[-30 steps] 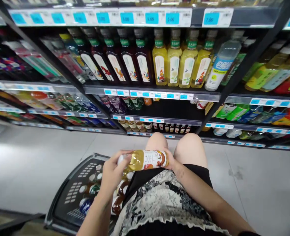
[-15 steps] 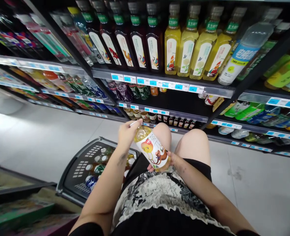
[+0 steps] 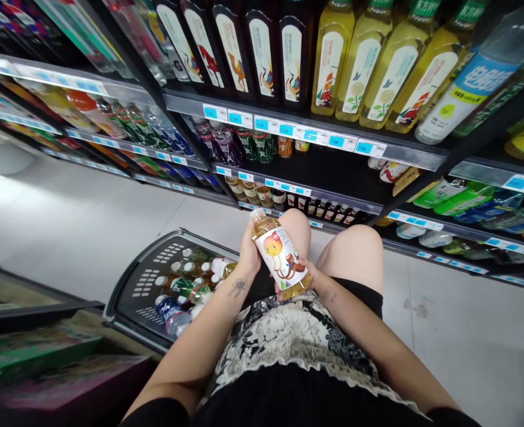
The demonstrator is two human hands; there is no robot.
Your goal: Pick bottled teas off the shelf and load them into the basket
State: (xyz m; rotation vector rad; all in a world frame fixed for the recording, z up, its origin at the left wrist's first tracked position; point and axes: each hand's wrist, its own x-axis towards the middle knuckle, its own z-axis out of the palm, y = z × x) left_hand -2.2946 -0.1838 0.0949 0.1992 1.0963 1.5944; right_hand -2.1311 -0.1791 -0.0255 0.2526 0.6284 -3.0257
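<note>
Tilted above my lap is a bottle of pale yellow drink (image 3: 283,261), with a white cap and a white label that carries a round yellow-orange face. My left hand (image 3: 249,252) is closed around its upper side, just below the cap. Near the base, my right hand (image 3: 309,276) grips it with the thumb on the label, its other fingers mostly hidden underneath. A dark plastic shopping basket (image 3: 144,276) stands on the floor to my left. Inside it lie several bottles, among them a blue-labelled bottle (image 3: 171,314), partly covered by my left forearm.
Shelves ahead hold dark tea bottles (image 3: 262,56), yellow tea bottles (image 3: 355,65) and a leaning blue-labelled bottle (image 3: 470,83). A shelf edge with price tags (image 3: 306,133) runs across. Boxes (image 3: 66,379) sit low at the left; grey floor (image 3: 444,320) lies at the right.
My left hand has moved from the cap down to the bottle's side, leaving the cap in view. The bottle has shifted slightly right. My view has tipped lower, showing more of the basket's bottles.
</note>
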